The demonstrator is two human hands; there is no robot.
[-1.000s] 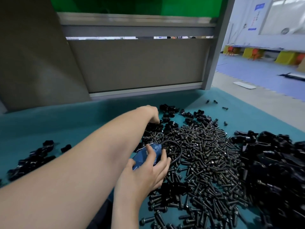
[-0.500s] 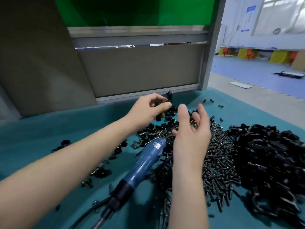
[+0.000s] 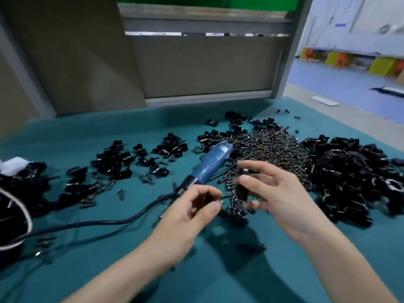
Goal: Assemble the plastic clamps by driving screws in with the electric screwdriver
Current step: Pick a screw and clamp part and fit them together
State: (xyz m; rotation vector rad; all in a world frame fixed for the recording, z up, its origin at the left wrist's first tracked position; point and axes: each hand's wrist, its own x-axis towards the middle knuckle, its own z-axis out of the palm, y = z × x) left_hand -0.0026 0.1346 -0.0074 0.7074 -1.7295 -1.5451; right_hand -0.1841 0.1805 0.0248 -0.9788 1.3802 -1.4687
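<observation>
Parts held over desk (image 3: 87, 132).
Left hand (image 3: 188, 217) pinches a blurred piece (image 3: 206, 196), possibly a screw; right hand (image 3: 282, 193) pinches a black clamp (image 3: 241, 190); electric screwdriver (image 3: 211, 164) lies just beyond.

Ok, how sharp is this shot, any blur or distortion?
Head view: left hand and right hand are motion-smeared, the black part each pinches hard to read; blue screwdriver and screw pile look sharper; wide-angle tilts the grey post; soft hand shadows on the teal mat.

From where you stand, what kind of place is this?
Probably a workshop assembly bench: heaps of black plastic clamps and screws cover a teal mat, with a blue electric screwdriver lying among them.
</observation>
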